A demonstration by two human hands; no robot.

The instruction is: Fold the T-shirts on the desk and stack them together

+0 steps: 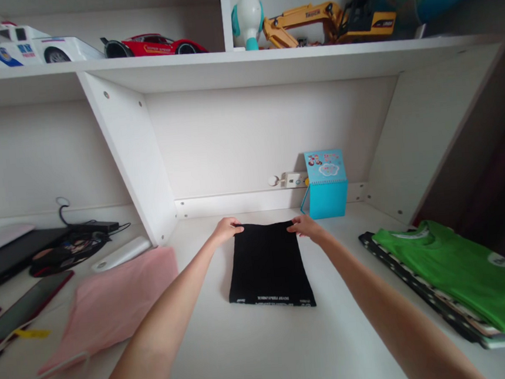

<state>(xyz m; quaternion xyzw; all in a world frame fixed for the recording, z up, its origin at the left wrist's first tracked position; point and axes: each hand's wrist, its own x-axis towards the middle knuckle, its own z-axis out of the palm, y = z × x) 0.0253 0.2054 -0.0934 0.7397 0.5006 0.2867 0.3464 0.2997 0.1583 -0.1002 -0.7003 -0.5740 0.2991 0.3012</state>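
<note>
A black folded garment (268, 265) with small white lettering along its near edge lies in the middle of the white desk. My left hand (227, 230) pinches its far left corner between thumb and fingers. At the far right corner, my right hand (305, 227) pinches the cloth in the same way. The far edge sags slightly between the two hands, while the near part appears to rest on the desk. Whether the piece is a shirt or something else cannot be made out.
Folded clothes with a green T-shirt (458, 272) on top are stacked at right. A pink cloth (125, 301), a phone (26, 306) and cables lie left. A blue desk calendar (327, 186) stands behind, near a power strip (294, 179). Toys line the shelf (268, 67) above.
</note>
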